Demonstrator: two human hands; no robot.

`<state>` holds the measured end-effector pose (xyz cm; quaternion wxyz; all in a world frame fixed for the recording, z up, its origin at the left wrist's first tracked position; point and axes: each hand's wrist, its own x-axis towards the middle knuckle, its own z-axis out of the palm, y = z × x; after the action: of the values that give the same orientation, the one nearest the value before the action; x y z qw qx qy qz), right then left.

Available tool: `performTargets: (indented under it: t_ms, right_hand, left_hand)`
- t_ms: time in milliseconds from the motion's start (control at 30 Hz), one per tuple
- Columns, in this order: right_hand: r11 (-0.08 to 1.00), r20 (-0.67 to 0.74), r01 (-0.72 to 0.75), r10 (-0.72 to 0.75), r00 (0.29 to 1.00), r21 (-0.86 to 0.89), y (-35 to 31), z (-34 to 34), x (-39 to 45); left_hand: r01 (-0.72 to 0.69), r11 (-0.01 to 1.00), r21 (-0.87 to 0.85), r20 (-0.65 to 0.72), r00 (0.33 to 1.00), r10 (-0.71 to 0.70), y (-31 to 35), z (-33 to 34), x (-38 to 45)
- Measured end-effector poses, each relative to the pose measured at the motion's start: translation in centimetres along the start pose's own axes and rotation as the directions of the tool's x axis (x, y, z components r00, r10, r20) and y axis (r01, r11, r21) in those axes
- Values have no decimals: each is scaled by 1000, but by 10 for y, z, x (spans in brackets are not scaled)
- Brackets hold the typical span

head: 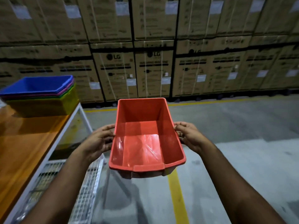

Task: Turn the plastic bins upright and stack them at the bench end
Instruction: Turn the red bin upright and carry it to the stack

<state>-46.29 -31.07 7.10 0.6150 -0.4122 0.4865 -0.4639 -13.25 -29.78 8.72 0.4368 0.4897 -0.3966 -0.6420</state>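
Observation:
An empty red plastic bin (145, 143) is held upright in the air over the floor, just right of the bench. My left hand (98, 139) grips its left wall and my right hand (189, 136) grips its right wall. At the far end of the orange-topped bench (21, 147) stands a nested stack of upright bins (40, 96): blue on top, then purple, green and yellow below. The red bin is apart from the stack, to its right and nearer to me.
The bench has a white metal frame (71, 120) and a wire mesh shelf (87, 191) below. A wall of large cardboard boxes (153, 62) stands behind. The grey concrete floor carries yellow lines (178, 199).

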Motion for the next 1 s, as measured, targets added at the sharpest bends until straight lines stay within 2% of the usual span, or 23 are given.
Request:
performTargets:
  t_ms: [167, 267, 500, 733, 1000]
  right_hand:
    - [999, 32, 35, -36, 999, 9, -37, -40, 110]
    - [1000, 93, 14, -15, 996, 15, -62, -55, 184]
    - [1000, 267, -16, 20, 963, -17, -123, -38, 320]
    - [999, 465, 30, -6, 885, -44, -163, 44, 440]
    - [999, 639, 31, -5, 770, -30, -200, 209, 571]
  left_hand:
    - [-16, 1000, 6, -16, 1000, 16, 32, 24, 114]
    - [-24, 1000, -20, -70, 997, 23, 49, 33, 167]
    - [-79, 995, -56, -213, 975, 66, 106, 20, 234]
    - [-172, 982, -76, -355, 925, 134, 161, -44, 276]
    - [-324, 942, -91, -470, 847, 246, 240, -160, 300]
